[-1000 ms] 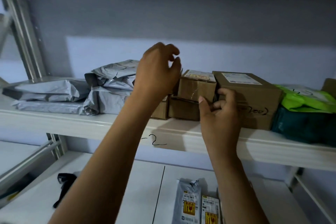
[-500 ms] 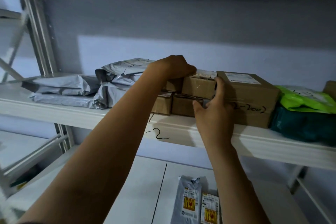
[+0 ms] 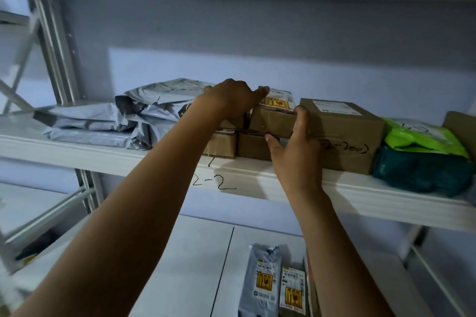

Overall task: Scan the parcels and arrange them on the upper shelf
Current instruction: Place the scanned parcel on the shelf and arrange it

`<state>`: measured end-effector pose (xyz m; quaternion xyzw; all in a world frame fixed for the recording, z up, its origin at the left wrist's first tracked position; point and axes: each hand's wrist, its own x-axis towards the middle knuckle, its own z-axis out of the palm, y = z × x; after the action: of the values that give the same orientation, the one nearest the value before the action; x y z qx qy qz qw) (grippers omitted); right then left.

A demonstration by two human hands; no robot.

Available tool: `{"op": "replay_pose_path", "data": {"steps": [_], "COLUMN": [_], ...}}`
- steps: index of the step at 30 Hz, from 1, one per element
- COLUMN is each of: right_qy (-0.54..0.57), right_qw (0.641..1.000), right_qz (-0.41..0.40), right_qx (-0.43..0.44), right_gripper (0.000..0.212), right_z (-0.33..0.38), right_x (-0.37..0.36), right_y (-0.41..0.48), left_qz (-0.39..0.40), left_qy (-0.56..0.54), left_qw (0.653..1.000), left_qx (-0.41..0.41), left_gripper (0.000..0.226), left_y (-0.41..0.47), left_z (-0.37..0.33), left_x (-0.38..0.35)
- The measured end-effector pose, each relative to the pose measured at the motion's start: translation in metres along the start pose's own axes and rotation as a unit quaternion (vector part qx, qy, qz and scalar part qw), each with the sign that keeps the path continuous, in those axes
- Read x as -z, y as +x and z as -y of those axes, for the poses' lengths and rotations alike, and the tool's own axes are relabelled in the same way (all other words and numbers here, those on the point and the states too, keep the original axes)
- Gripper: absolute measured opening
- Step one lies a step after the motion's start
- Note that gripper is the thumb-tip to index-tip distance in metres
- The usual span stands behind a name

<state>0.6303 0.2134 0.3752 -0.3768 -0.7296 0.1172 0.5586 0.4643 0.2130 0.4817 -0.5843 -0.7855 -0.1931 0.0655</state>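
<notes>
Your left hand [image 3: 229, 100] presses on the yellow-labelled packet [image 3: 279, 102], grip apart, fingers laid over it. The packet lies atop the small cardboard box [image 3: 273, 121] on the upper shelf [image 3: 257, 175]. Your right hand [image 3: 296, 159] is clamped on that box, beside the large box [image 3: 345, 136].

brown cartons [image 3: 273, 122] stacked on upper shelf [image 3: 257, 177]

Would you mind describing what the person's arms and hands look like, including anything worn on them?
The left hand and the right hand are both bare, with no gloves. No rings, watch or bracelet show. The forearms are uncovered as far as the frame reaches, and no sleeves are in view.
</notes>
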Motion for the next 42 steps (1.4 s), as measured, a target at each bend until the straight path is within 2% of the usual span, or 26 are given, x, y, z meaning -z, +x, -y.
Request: {"op": "replay_pose_path", "data": {"steps": [4,9,15,18,21,24,26,29,32,38,40,42], "right_qy": [0.049,0.097,0.118,0.095,0.04,-0.017,-0.04,-0.025,-0.007,-0.036,-0.058,-0.043], "right_qw": [0.999,0.995,0.993,0.995,0.998,0.997,0.991,0.98,0.978,0.992,0.997,0.993], "right_qz": [0.004,0.004,0.029,0.027,0.021,0.072,0.123,0.171,0.178,0.114,0.044,-0.07], "right_qx": [0.008,0.008,0.007,0.03,0.048,0.003,-0.047,-0.095,-0.106,-0.026,0.013,0.085], "right_gripper": [0.071,0.066,0.051,0.056,0.071,0.093,0.099,0.097,0.083,0.054,0.049,0.039], "right_z": [-0.003,-0.005,-0.005,-0.003,0.002,0.004,0.003,0.003,0.0,-0.006,-0.004,-0.002], "right_x": [-0.004,-0.007,-0.004,-0.003,-0.006,-0.008,-0.008,-0.005,-0.005,-0.01,-0.01,-0.007], "right_y": [-0.001,-0.002,0.001,-0.001,-0.006,-0.003,0.003,0.011,0.013,0.001,-0.008,-0.019], "left_qz": [-0.026,-0.042,-0.073,-0.059,-0.041,-0.025,-0.024,-0.029,-0.03,-0.056,-0.054,-0.053], "left_qy": [-0.012,0.008,-0.019,-0.018,0.009,0.02,0.014,0.005,-0.002,-0.018,-0.026,-0.03], "left_qw": [1.0,0.999,0.995,0.997,0.998,0.997,0.996,0.996,0.996,0.995,0.995,0.994], "left_qx": [0.0,-0.023,-0.058,-0.046,-0.053,-0.075,-0.085,-0.089,-0.084,-0.084,-0.085,-0.088], "left_gripper": [0.082,0.075,0.079,0.093,0.097,0.091,0.087,0.088,0.092,0.086,0.09,0.095], "left_y": [-0.013,-0.019,-0.023,-0.026,-0.027,-0.025,-0.024,-0.024,-0.024,-0.032,-0.031,-0.031], "left_z": [0.006,0.012,0.019,0.021,0.023,0.026,0.028,0.03,0.03,0.029,0.03,0.03], "left_x": [0.0,-0.001,-0.003,0.0,0.001,0.001,0.002,0.001,0.001,0.001,0.001,0.001]}}
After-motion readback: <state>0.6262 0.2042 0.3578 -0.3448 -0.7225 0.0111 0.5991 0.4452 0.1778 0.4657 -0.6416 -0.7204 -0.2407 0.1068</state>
